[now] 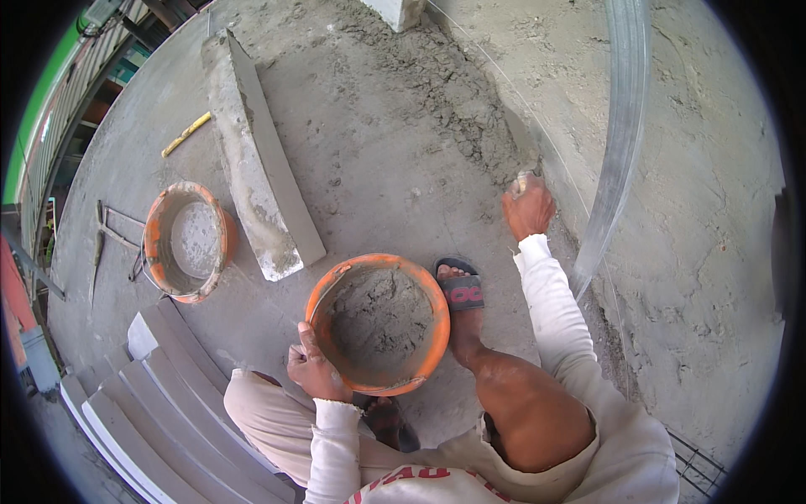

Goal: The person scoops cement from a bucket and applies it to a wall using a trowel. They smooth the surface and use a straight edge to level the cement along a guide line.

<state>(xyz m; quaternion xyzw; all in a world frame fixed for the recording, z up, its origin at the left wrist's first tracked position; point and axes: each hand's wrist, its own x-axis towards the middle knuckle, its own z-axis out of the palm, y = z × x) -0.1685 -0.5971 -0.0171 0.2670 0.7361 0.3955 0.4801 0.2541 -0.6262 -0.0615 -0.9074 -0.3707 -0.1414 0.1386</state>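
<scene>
Between my feet stands an orange bucket [443, 323] holding wet grey mortar [382, 323]. My left hand [319, 368] grips its left rim, thumb on the edge and fingers outside. Farther off to the right, my right hand [529, 207] is closed round the pale handle of what looks like a trowel [525, 178]. Its grey blade blends with the mortar and is hard to make out. Just ahead of that hand, a rough band of mortar [457, 109] runs along the floor beside a taut string [537, 118].
A long pale block [260, 160] lies left of the mortar. Beyond it are a second orange bucket [227, 239], a yellow stick [186, 134] and a thin metal frame [117, 227]. Several grey blocks [159, 378] lie lower left. A metal channel [621, 126] stands along the right wall [697, 210].
</scene>
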